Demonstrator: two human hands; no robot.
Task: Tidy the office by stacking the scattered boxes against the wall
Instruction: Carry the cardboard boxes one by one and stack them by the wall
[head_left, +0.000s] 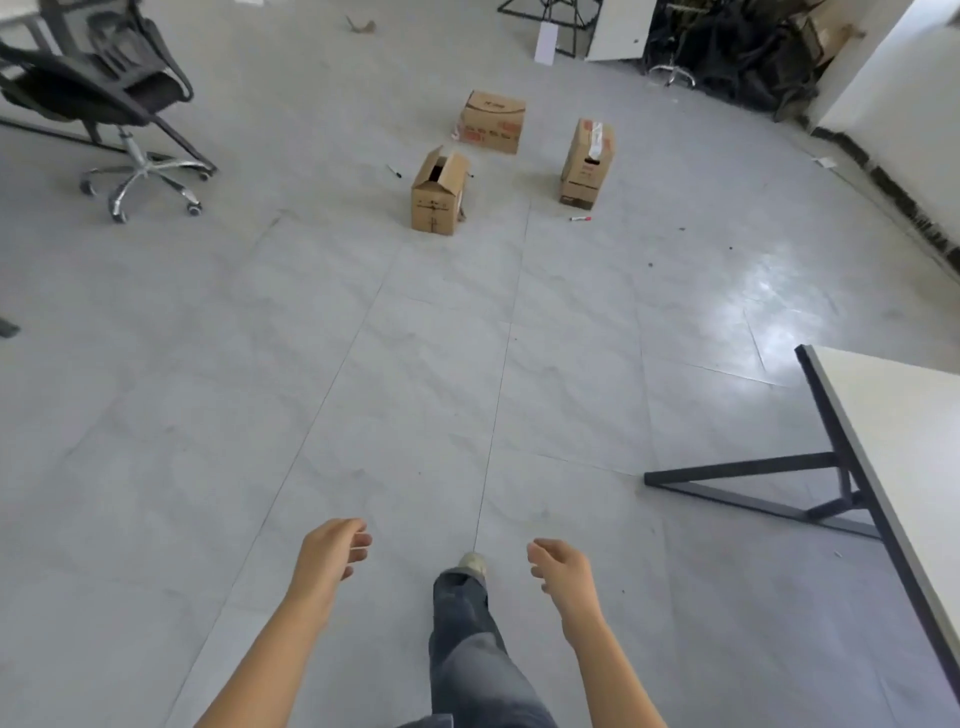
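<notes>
Three cardboard boxes stand apart on the grey tiled floor ahead. The nearest box (439, 193) has its top flaps partly open. Behind it lies a lower box with red print (492, 122). To the right stands a taller box with torn tape (587, 162). My left hand (332, 552) and my right hand (558, 569) hang low in the foreground, far from the boxes, fingers loosely curled and holding nothing. My leg and shoe (470, 569) step forward between them.
A black office chair (111, 98) stands at the left. A white table with black legs (893, 441) juts in at the right. A red marker (580, 219) and a dark pen (394, 171) lie near the boxes. A white wall (904, 88) and dark clutter (737, 52) fill the far right.
</notes>
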